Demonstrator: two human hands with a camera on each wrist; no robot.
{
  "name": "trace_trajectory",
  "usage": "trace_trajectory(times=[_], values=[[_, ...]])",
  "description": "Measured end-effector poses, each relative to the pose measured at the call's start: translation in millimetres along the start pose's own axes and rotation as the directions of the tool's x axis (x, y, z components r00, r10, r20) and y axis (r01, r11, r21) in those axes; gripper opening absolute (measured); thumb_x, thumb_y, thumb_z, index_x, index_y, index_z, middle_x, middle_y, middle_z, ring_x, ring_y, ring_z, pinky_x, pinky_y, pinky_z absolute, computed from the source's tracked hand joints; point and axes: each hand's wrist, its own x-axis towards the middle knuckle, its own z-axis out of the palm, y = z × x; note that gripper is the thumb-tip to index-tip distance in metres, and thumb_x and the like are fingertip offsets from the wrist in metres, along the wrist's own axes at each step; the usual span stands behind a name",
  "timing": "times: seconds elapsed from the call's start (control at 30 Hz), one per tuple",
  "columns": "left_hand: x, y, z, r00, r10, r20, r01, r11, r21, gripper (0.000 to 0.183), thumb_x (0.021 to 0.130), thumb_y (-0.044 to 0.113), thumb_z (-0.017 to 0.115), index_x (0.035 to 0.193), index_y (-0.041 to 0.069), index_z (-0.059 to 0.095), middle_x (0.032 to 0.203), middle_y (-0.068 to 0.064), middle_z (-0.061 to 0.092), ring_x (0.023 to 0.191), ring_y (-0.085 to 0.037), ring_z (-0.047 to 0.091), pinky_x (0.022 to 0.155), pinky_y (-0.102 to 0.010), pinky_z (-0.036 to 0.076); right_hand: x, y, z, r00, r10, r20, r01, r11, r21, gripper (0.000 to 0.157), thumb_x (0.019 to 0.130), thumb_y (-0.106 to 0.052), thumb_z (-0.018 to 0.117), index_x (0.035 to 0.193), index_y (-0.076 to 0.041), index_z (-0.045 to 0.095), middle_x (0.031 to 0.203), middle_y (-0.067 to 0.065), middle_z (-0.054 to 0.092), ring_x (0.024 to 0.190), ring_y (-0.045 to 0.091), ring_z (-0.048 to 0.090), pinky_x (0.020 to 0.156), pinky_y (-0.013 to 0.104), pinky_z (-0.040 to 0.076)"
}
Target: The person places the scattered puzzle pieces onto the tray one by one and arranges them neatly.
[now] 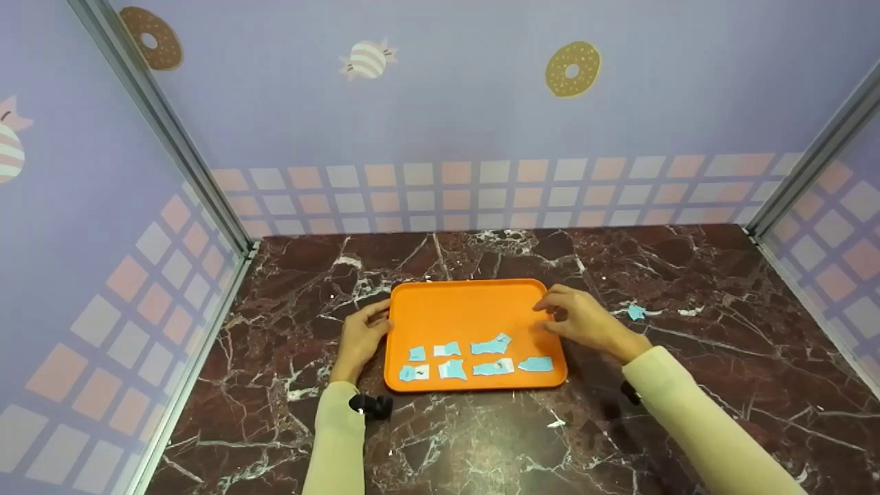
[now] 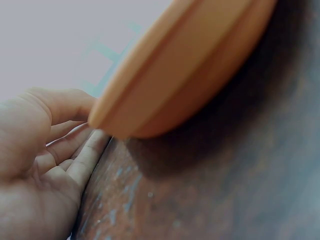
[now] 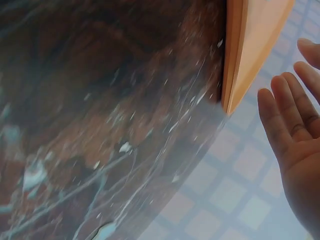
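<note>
An orange tray (image 1: 467, 306) lies on the marble-patterned table. Torn blue-and-white paper pieces (image 1: 489, 368) are spread in two rough rows along its near half. At the tray's left side, my left hand (image 1: 361, 338) holds the edge; the left wrist view has the thumb at the rim and the other fingers lower down beside it. My right hand (image 1: 586, 322) hovers over the tray's right edge, fingers loosely bent and holding nothing. In the right wrist view, its extended fingers (image 3: 290, 107) stand apart from the tray's rim (image 3: 235, 60).
A small blue scrap (image 1: 636, 312) lies on the table right of the right hand. A white scrap (image 1: 556, 421) sits in front of the tray. Patterned purple wall panels (image 1: 467, 124) enclose the table at the back and both sides. Dark straps with devices circle both wrists.
</note>
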Motion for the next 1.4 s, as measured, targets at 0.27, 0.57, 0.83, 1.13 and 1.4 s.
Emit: trace_trajectory(times=[0.27, 0.57, 0.83, 1.13, 1.4], values=[[0.0, 0.1, -0.2, 1.0, -0.006, 0.001, 0.006, 1.0, -0.002, 0.042, 0.092, -0.009, 0.067, 0.135, -0.008, 0.069, 0.128, -0.026, 0.07, 0.117, -0.038, 0.069, 0.091, -0.025, 0.057, -16, 15, -15.6, 0.993, 0.115, -0.029, -0.113, 0.992, 0.063, 0.025, 0.089, -0.004, 0.086, 0.111, 0.004, 0.077, 0.106, 0.013, 0.068, 0.097, 0.037, 0.074, 0.085, 0.05, 0.062], [0.4, -1.3, -0.9, 1.0, -0.02, -0.003, 0.02, 1.0, 0.011, 0.043, 0.093, -0.008, 0.067, 0.136, -0.007, 0.069, 0.128, -0.025, 0.071, 0.117, -0.036, 0.069, 0.095, -0.03, 0.058, -36, 36, -27.8, 0.985, 0.148, -0.087, -0.148, 0.989, -0.001, 0.024, 0.088, -0.001, 0.086, 0.109, 0.005, 0.077, 0.102, 0.015, 0.069, 0.091, 0.038, 0.072, 0.081, 0.051, 0.062], [-0.3, -0.7, -1.1, 0.999, -0.043, 0.013, 0.043, 0.999, -0.002, 0.043, 0.095, -0.006, 0.068, 0.138, -0.006, 0.068, 0.128, -0.025, 0.07, 0.119, -0.036, 0.069, 0.094, -0.032, 0.058, -53, 52, -44.2, 0.972, 0.197, -0.131, -0.202, 0.979, -0.021, 0.024, 0.087, 0.001, 0.085, 0.109, 0.005, 0.077, 0.101, 0.015, 0.069, 0.091, 0.037, 0.071, 0.082, 0.052, 0.062], [0.3, -0.1, 0.1, 0.999, -0.038, 0.007, 0.038, 0.999, -0.018, 0.042, 0.094, -0.008, 0.067, 0.137, -0.007, 0.068, 0.128, -0.027, 0.07, 0.12, -0.038, 0.069, 0.093, -0.03, 0.058, -70, 66, -61.9, 0.948, 0.261, -0.184, -0.279, 0.957, -0.082, 0.02, 0.089, -0.001, 0.084, 0.108, 0.004, 0.077, 0.101, 0.016, 0.07, 0.09, 0.039, 0.071, 0.079, 0.056, 0.06], [0.4, 0.5, 0.2, 1.0, -0.027, 0.006, 0.027, 1.0, -0.003, 0.042, 0.095, -0.008, 0.067, 0.136, -0.007, 0.068, 0.127, -0.027, 0.071, 0.118, -0.038, 0.069, 0.092, -0.031, 0.059, -82, 77, -68.0, 0.909, 0.356, -0.218, -0.391, 0.909, -0.144, 0.024, 0.091, -0.006, 0.083, 0.11, 0.008, 0.076, 0.105, 0.024, 0.068, 0.092, 0.044, 0.068, 0.082, 0.062, 0.054]])
